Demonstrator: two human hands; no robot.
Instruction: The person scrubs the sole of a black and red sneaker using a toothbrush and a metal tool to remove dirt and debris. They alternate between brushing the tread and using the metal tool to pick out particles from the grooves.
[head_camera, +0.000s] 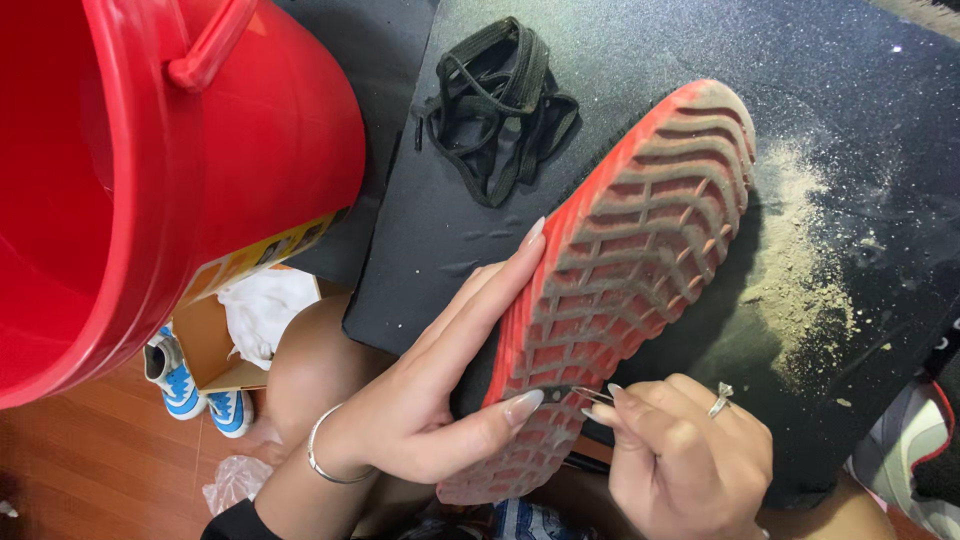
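Shoe sole-up, centre frame, on black mat. Left hand clasps its edge; right hand pinches thin metal tool against tread. Red bucket upper left.

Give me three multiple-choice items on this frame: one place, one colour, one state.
1. Where does the bundle of black flat laces lie?
A. on the dark speckled mat, beyond the shoe's toe
B. inside the bucket
C. across the person's knee

2. What colour is the big plastic bucket at the left?
A. blue
B. red
C. white

3. How does the shoe with the red grooved rubber sole lie?
A. sole down
B. boxed
C. sole up, dusty

Key: 1 A, the laces sit on the mat past the toe. 2 B, its wall and handle are red. 3 C, the tread faces the camera while the left hand steadies it and the right hand pokes a thin metal tool into a groove.
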